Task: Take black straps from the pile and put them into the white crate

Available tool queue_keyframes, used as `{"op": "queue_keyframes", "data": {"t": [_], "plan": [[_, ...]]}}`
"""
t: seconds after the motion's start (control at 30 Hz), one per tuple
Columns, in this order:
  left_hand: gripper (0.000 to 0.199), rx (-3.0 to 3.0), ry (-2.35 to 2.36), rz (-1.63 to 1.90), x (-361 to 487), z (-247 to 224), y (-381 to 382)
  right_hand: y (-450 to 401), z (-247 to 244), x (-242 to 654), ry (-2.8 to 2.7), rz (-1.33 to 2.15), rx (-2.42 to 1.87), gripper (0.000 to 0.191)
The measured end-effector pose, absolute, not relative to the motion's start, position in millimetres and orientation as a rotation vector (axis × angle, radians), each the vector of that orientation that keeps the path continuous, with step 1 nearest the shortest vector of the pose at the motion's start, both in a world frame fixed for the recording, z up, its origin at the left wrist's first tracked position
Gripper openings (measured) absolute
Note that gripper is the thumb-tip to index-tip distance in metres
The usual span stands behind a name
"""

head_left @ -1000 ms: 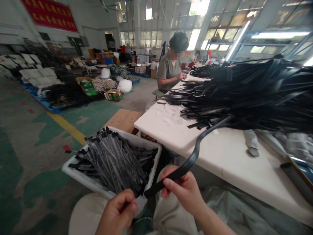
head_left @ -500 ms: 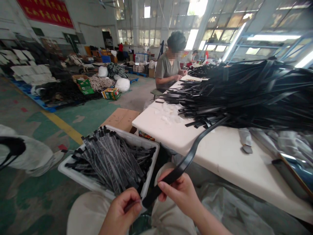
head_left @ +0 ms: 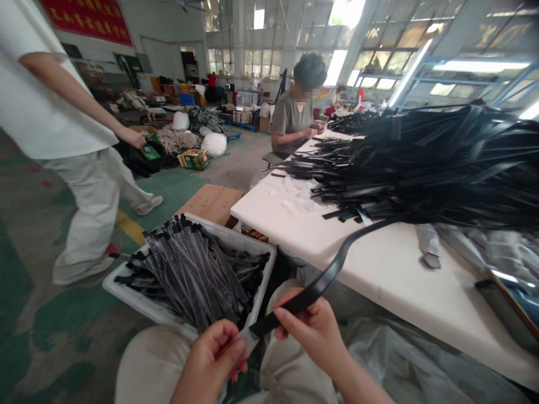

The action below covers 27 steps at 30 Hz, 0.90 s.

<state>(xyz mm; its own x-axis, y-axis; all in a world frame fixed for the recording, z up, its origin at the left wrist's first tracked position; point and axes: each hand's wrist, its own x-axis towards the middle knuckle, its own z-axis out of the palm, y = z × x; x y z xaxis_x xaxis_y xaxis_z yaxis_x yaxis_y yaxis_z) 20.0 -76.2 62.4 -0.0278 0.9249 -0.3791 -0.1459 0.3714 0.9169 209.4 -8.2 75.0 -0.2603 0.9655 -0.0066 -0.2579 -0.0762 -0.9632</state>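
Observation:
A long black strap [head_left: 326,278] runs from the heap on the table down to my lap. My right hand [head_left: 314,331] pinches it between thumb and fingers a little behind its end. My left hand [head_left: 217,359] is closed on a clear plastic sleeve [head_left: 250,340]. The strap's end meets the sleeve's mouth; how far inside it sits I cannot tell. Left of my hands, a white plastic bin [head_left: 268,283] holds many black strips [head_left: 197,269] in clear sleeves.
A large heap of black straps [head_left: 442,163] covers the far part of the white table [head_left: 290,244]. Clear sleeves [head_left: 429,241] lie on its right. A cardboard box [head_left: 213,202] stands behind the bin. One person [head_left: 80,140] walks at left; another [head_left: 295,118] sits at the table.
A walking person has come into view at the left, holding a black bag. My left fingers have shifted on the sleeve, and more of it shows by the strap's end.

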Motion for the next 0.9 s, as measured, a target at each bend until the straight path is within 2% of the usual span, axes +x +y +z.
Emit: {"op": "queue_keyframes", "data": {"t": [0.17, 0.37, 0.53, 0.6, 0.77, 0.9], "plan": [[0.048, 0.712, 1.315, 1.054, 21, 58, -77, -9, 73, 213, -1.192, 1.495, -0.876, 0.018], [0.043, 0.795, 1.273, 0.973, 24, 53, -75, -13, 69, 206, -1.226, 1.622, -0.944, 0.027], [0.013, 1.026, 1.334, 0.882, 23, 53, -73, -21, 59, 199, -1.419, 1.615, -0.891, 0.026], [0.003, 1.231, 1.457, 0.825, 19, 58, -74, -18, 57, 206, -1.477, 1.603, -0.847, 0.035], [0.014, 1.589, 1.611, 0.668, 13, 68, -79, -4, 60, 224, -1.190, 1.434, -1.086, 0.050], [0.020, 1.794, 1.545, 0.717, 25, 63, -80, -18, 61, 209, -1.419, 1.340, -1.046, 0.047]]}}
